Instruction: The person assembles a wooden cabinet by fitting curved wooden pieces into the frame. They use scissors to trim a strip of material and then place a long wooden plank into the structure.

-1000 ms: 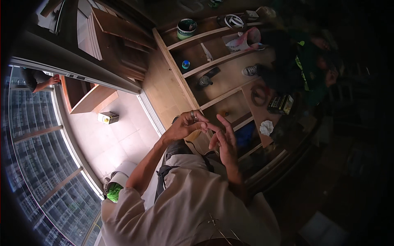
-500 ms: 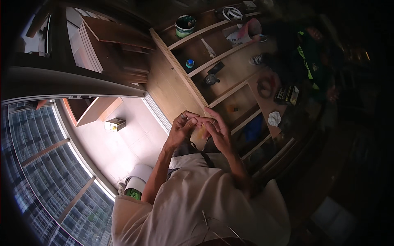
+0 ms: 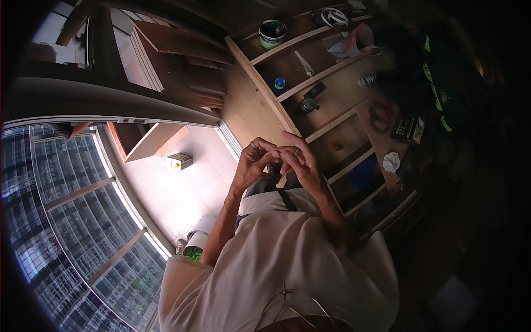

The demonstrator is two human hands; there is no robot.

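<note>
In front of my chest, the fingertips of both my hands meet. My left hand (image 3: 253, 166) is closed in a pinch, with a ring on one finger. Its thumb and fingertips press against those of my right hand (image 3: 304, 169), which pinches too while one finger points up and away. Whatever lies between the fingertips is too small or too hidden to make out. Below the hands are my dark shoe and trousers, and beyond them runs the near rail of a wooden frame (image 3: 271, 99).
Among the frame's slats stand a paint bucket (image 3: 272, 34), a blue-capped bottle (image 3: 280, 83) and a dark cylindrical tool (image 3: 308, 105). A black box (image 3: 407, 130) and crumpled white paper (image 3: 391, 162) lie on a board at right. Another box (image 3: 178, 161) rests on pale tiles, left. Someone in dark clothing (image 3: 437, 83) is beyond.
The whole view has swung, so the room appears farther right. My hands stay joined at the fingertips, with slightly shifted fingers. The other person's hands no longer show clearly.
</note>
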